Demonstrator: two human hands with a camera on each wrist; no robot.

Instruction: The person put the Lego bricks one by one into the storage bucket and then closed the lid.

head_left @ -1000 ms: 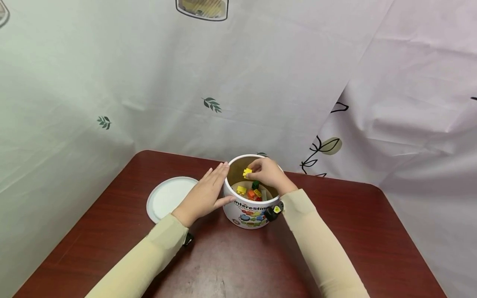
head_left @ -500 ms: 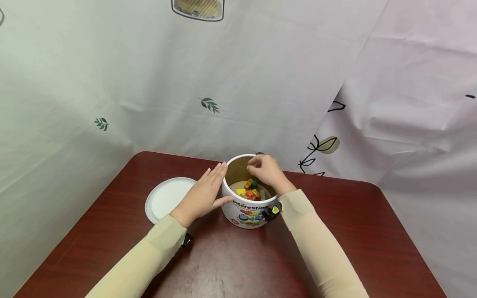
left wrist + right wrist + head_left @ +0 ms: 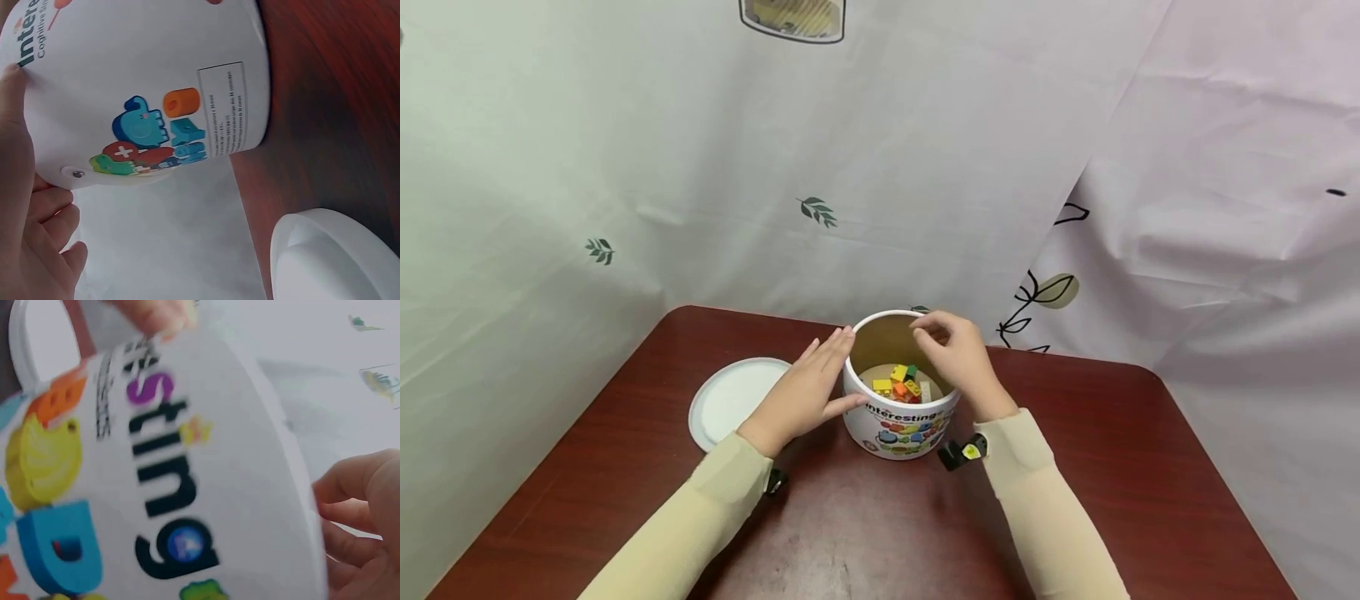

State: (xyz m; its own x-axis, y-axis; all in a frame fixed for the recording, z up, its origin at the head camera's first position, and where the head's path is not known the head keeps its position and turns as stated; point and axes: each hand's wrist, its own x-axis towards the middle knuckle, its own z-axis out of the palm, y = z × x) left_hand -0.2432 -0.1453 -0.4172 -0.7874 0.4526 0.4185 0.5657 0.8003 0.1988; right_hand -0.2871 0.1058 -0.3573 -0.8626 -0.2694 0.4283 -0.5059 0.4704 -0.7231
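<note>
A white round bucket (image 3: 898,433) with printed toy shapes stands upright, its top uncovered. Inside lie several small building blocks (image 3: 900,388), yellow, orange, red, green and pale. My left hand (image 3: 805,393) rests against the bucket's left side, fingers straight up to the rim and thumb on the front wall. In the left wrist view that thumb touches the lettering. Over the right part of the rim hovers my right hand (image 3: 961,357), its fingers loosely bent with nothing seen between them. The right wrist view shows those fingers (image 3: 356,512) behind the rim.
A white round lid (image 3: 733,402) lies on the dark red table (image 3: 850,533) to the left of the bucket, partly behind my left hand. A pale printed cloth (image 3: 722,167) hangs along the table's back and sides.
My right hand has let go of a yellow block, which now lies among the others in the bucket. That hand has since moved up and right. The left hand keeps its place.
</note>
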